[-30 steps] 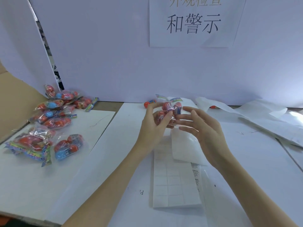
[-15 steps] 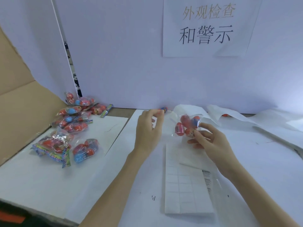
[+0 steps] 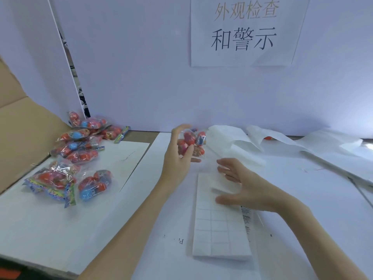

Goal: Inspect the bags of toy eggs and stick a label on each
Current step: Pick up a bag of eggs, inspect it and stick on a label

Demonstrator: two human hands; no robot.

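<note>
A clear bag of red toy eggs (image 3: 191, 142) is up off the table at the middle back, held between the thumb and fingers of my left hand (image 3: 176, 158). My right hand (image 3: 245, 185) hovers with spread, relaxed fingers over the top of the white label sheet (image 3: 219, 227), which lies flat in front of me. A lifted white flap of that sheet (image 3: 223, 185) sits just under its fingers; whether they touch it I cannot tell.
Several bags of red and blue toy eggs (image 3: 80, 154) are heaped on the white board at the left, beside a brown cardboard flap (image 3: 24, 126). Crumpled white backing sheets (image 3: 250, 146) lie along the back right. A paper sign (image 3: 244, 31) hangs on the wall.
The bag passed from my right hand to my left. My right hand then dropped toward me onto the top of the label sheet.
</note>
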